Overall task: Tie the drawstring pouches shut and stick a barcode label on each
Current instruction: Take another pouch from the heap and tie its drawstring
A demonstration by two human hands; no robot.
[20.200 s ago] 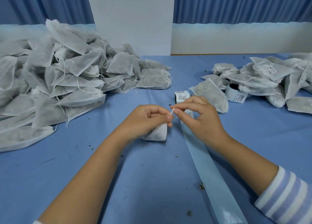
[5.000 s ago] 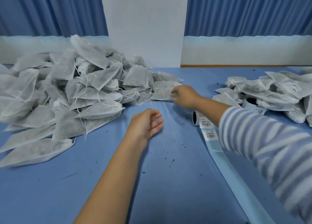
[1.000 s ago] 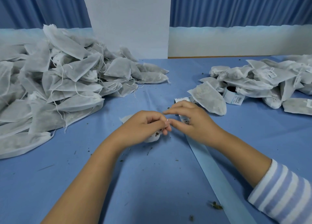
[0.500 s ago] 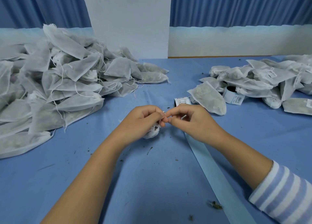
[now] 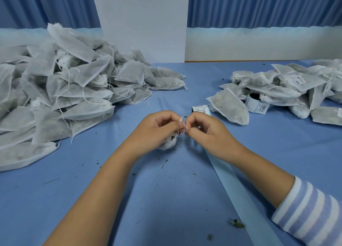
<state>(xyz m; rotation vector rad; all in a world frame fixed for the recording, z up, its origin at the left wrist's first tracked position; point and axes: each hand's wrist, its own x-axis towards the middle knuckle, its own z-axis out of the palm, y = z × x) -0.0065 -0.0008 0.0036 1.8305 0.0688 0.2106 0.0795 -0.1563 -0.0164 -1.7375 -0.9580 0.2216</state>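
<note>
At the table's middle my left hand [image 5: 156, 129] grips a small white pouch [image 5: 169, 143], mostly hidden under the fingers, with dark bits showing at its gathered mouth. My right hand [image 5: 205, 132] pinches the pouch's white drawstring [image 5: 182, 124] right beside the left fingertips. A strip of barcode labels [image 5: 201, 110] lies just behind my right hand, and its blue backing tape [image 5: 238, 194] runs toward the near right under my right forearm.
A big heap of untied pouches [image 5: 61, 90] fills the left side. Labelled pouches [image 5: 288, 88] lie piled at the right around a label roll [image 5: 258, 105]. Herb crumbs [image 5: 236, 225] dot the blue tablecloth. A white board [image 5: 142, 23] stands behind.
Over the last second both hands have lifted slightly with the pouch, and the fingertips have drawn the string ends up between them. Five seconds ago my right hand was reaching into the left heap.
</note>
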